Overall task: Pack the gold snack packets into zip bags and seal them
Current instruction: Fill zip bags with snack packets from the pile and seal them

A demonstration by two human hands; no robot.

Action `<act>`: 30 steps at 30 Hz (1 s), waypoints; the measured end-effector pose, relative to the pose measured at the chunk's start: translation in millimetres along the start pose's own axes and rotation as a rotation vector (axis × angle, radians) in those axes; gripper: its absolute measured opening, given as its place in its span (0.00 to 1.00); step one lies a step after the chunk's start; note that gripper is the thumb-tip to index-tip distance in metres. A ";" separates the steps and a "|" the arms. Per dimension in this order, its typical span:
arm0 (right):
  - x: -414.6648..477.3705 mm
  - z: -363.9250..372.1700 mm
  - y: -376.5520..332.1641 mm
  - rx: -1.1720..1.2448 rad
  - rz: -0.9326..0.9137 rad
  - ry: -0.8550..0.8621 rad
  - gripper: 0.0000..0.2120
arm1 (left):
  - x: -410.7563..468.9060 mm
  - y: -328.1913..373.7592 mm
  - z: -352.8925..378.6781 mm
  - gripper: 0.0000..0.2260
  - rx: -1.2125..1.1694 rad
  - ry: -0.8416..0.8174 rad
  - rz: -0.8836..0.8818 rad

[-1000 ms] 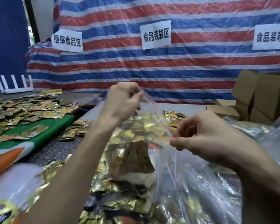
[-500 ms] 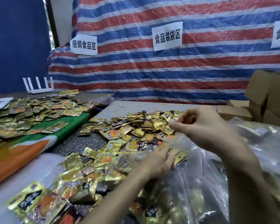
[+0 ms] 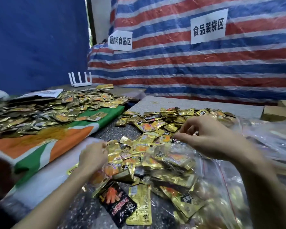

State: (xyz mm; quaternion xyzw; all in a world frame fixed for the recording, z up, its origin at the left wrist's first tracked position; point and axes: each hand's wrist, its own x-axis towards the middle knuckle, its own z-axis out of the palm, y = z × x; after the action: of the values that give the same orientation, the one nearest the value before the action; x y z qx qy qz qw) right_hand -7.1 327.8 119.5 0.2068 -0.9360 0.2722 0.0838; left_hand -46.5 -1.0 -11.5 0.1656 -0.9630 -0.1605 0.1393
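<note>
Head camera is looking down at a counter (image 3: 196,103) where a big pile of gold snack packets (image 3: 155,128) is lying loose. The left hand (image 3: 92,157) is reaching down to the near left edge of the pile with its fingers bent under. It is blurry, so I cannot tell if it is holding a packet. The right hand (image 3: 206,139) is hanging over the middle of the pile with its fingers curled and its thumb pointing left. I cannot tell if it is pinching anything. Just below the right hand, a clear zip bag (image 3: 172,161) is lying on the pile, stuffed with gold packets. More clear bags (image 3: 271,139) are lying to the right. Some gold packets are showing an orange picture and a black badge with white letters too small to read. At the near edge, a black packet (image 3: 117,202) is showing red food and red writing that is too blurry to read. A long gold packet (image 3: 139,204) is lying right beside it, touching it, with a white barcode label at its top. Off to the left, a second heap of gold packets (image 3: 48,111) is sitting on a green, orange and white cloth (image 3: 40,149). A white router (image 3: 80,80) is standing behind that heap. Two paper signs are hanging on the striped sheet (image 3: 188,71). The left sign (image 3: 120,40) is saying "捆绑食品区" and the right sign (image 3: 208,27) is saying "食品装袋区". A brown box (image 3: 278,114) is sitting at the far right.
</note>
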 end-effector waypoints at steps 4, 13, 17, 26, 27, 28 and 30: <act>-1.9 2.2 -3.8 0.012 -0.025 -0.006 0.12 | 14.8 -50.0 13.7 0.09 0.200 -0.082 -0.173; -3.3 -3.2 -8.1 0.095 -0.077 0.033 0.10 | 9.8 -50.9 12.0 0.10 0.080 0.130 -0.216; -4.0 -4.2 -10.2 0.112 -0.106 0.007 0.13 | 16.9 -50.1 -0.6 0.15 -0.107 0.131 -0.234; -1.2 -1.5 -12.2 0.100 -0.143 -0.001 0.13 | 16.0 -3.5 -58.6 0.05 -0.275 0.403 0.073; -1.1 -1.9 -11.8 0.105 -0.152 0.000 0.12 | 12.9 7.1 -65.1 0.05 -0.383 0.406 0.142; -0.8 -2.6 -10.7 0.108 -0.161 0.002 0.11 | 8.9 18.5 -71.8 0.06 -0.479 0.400 0.207; 0.2 -4.3 -8.0 0.112 -0.183 0.020 0.09 | -0.3 42.7 -83.8 0.07 -0.641 0.339 0.314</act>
State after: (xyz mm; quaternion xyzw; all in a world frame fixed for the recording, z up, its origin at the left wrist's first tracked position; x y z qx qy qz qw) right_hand -3.7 323.9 127.0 0.2929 -0.8958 0.3171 0.1058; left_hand -31.0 15.2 79.9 -0.0115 -0.8411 -0.4001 0.3638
